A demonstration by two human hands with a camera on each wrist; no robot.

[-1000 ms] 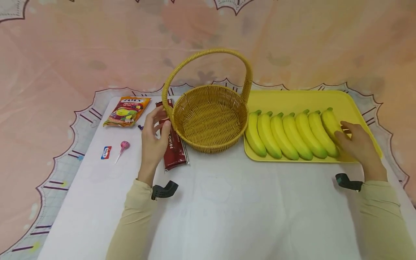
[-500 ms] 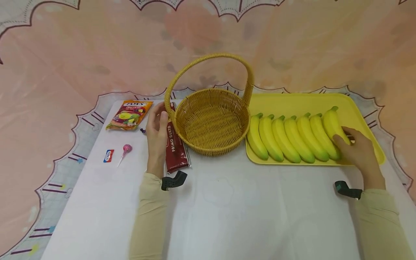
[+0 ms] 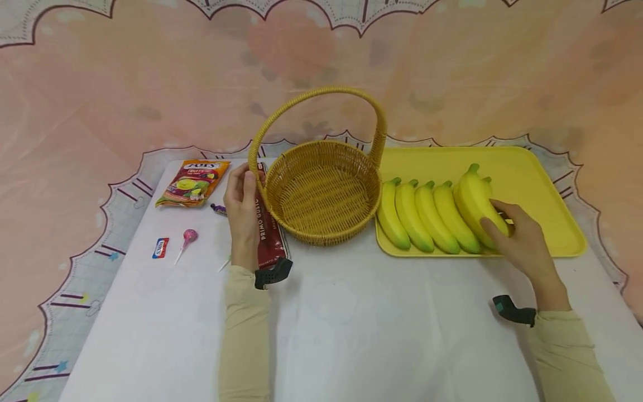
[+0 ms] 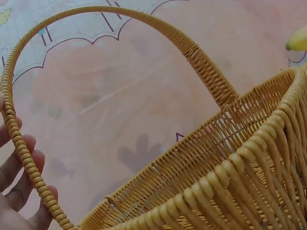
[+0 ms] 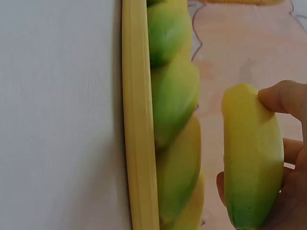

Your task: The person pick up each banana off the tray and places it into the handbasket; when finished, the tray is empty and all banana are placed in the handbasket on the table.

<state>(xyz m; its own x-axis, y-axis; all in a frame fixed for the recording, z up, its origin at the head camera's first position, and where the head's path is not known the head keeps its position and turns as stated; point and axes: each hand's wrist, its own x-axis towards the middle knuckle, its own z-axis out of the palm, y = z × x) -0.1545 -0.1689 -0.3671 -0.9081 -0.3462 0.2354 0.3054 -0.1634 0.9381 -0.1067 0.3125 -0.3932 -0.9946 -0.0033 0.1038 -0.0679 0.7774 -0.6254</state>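
Note:
A yellow wicker basket [image 3: 326, 190] with a tall arched handle [image 4: 26, 158] stands mid-table, with bare wicker at its bottom. My left hand [image 3: 242, 206] holds the base of the handle on its left side; in the left wrist view the fingertips [image 4: 36, 160] show behind the handle. My right hand [image 3: 522, 234] grips a banana [image 5: 252, 153] between thumb and fingers. That banana is above the yellow tray [image 3: 547, 195] and partly hides bananas behind it. Several more bananas [image 3: 417, 218] lie side by side in the tray's left half.
A red spaghetti packet [image 3: 271, 240] lies partly under the left hand and basket. Farther left are an orange candy bag [image 3: 193, 183], a pink lollipop [image 3: 188, 237], a small red-and-blue wrapped candy [image 3: 161, 248] and a purple candy [image 3: 219, 209].
The right hand has taken hold of the rightmost banana and moved it left over its neighbours. My left hand has come closer to the basket and now holds the handle.

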